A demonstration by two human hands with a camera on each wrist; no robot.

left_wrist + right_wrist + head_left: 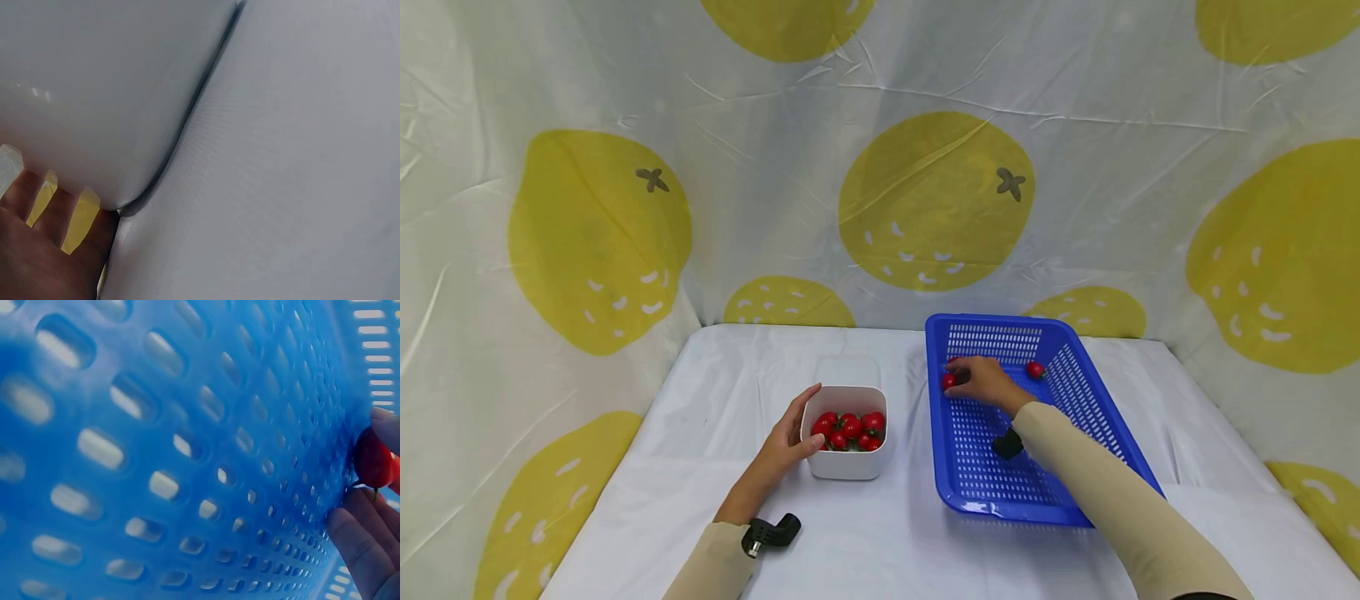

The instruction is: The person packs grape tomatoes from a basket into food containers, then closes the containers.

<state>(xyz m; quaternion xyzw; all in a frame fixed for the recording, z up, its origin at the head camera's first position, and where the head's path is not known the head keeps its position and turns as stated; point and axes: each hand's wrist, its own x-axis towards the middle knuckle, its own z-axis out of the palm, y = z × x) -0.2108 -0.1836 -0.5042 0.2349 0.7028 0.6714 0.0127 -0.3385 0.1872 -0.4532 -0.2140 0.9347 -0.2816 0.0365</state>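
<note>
In the head view, a white square box [847,467] holds several red cherry tomatoes [850,426]. My left hand [785,437] holds the box at its left side, thumb by the front corner and fingers toward the back. The left wrist view shows those fingers [53,212] spread against the box's wall [94,112]. Inside the blue perforated basket [947,467], my right hand [988,383] reaches to the left wall. It pinches a cherry tomato [373,457] between thumb and fingers, close to the basket's mesh. Another red tomato [955,362] shows just behind the fingers.
A single tomato [1035,370] lies near the basket's back right. Behind the box, a transparent lid-like square [847,368] lies on the white cloth [700,400]. A curtain [760,208] with yellow fruit prints closes off the back and sides.
</note>
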